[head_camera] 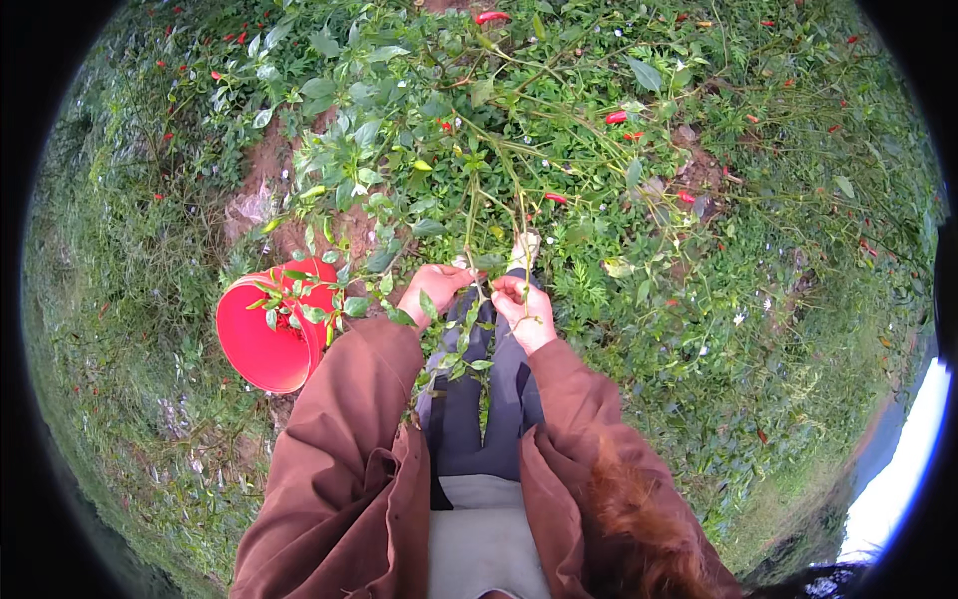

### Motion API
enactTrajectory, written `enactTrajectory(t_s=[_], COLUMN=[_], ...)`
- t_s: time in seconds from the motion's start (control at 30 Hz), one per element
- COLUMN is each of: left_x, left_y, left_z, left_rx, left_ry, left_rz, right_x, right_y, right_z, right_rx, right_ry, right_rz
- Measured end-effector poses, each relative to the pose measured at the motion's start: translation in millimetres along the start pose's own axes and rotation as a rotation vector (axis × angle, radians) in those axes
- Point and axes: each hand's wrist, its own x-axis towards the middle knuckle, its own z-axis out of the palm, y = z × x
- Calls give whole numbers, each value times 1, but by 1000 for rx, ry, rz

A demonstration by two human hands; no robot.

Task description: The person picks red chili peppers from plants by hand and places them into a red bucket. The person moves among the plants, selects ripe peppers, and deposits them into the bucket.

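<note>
My left hand point(435, 292) pinches a thin chili pepper plant stem point(470, 224) between its fingertips, in front of my legs. Close to the same stem, my right hand point(526, 311) has its fingers curled in; whether something small sits between them is hidden. A second stem point(525, 247) passes over the right fingers. Leafy branches hang below and left of the hands. Left of my left forearm is a red bucket point(258, 333), its mouth partly covered by a branch with green chilies point(330, 333); red chilies point(288, 322) show inside it.
Chili plants and low weeds surround me. Ripe red chilies point(555, 198) and unripe green ones point(422, 165) hang ahead. A light shoe point(524, 248) stands among the stems. Bare soil and a scrap of clear plastic point(253, 208) lie behind the bucket.
</note>
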Motion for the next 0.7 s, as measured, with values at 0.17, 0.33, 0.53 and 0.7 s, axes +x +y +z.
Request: enactTrajectory(t_s=[0.17,0.33,0.53,0.7], left_x=[14,18,19,22], left_y=[-4,-6,-5,-29], left_z=[1,14,29,34], left_rx=[-128,2,-160,-451], left_ry=[-20,145,83,109], left_rz=[-59,26,11,138], right_x=[7,26,57,58], right_y=[-22,-28,-31,-25], right_z=[-6,-28,-48,-39], right_rx=[-362,-995,-1010,-867], right_ry=[-89,-228,-310,-303], right_rz=[-40,-451,-689,-669])
